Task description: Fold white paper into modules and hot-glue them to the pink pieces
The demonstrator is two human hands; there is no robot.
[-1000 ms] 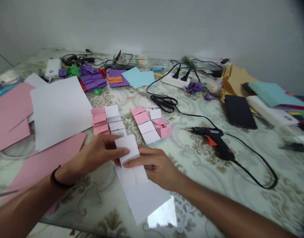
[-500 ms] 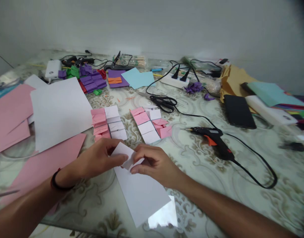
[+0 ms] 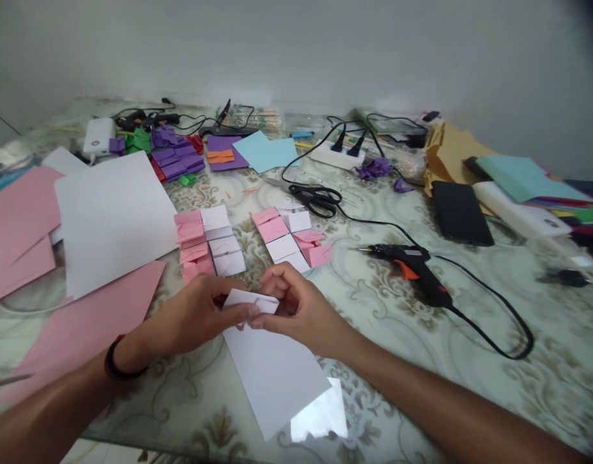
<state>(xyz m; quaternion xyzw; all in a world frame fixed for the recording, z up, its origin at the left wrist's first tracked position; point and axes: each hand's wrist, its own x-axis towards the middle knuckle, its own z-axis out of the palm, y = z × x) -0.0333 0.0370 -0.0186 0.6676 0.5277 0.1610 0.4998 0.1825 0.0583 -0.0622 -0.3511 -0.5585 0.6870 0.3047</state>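
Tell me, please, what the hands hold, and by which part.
A small folded white paper: left hand along its near edge, right hand at its right end.

There are two hands (image 3: 193, 314) (image 3: 310, 316) and two pink-white panels (image 3: 226, 253) (image 3: 281, 248).

The person has 2 bare hands, the left hand (image 3: 190, 316) and the right hand (image 3: 309, 309). On the left wrist (image 3: 145, 341) there is worn 1 narrow band (image 3: 109, 362), dark and close to black (whether it is cord or rubber, I cannot tell). It has a smooth, rounded outline and curves around the wrist like a simple bracelet. The fingers look slim. The left forearm (image 3: 78, 393), also bare, becomes wider toward the near edge of the table (image 3: 194, 386), and the right forearm (image 3: 422, 390) is bare in the same way.
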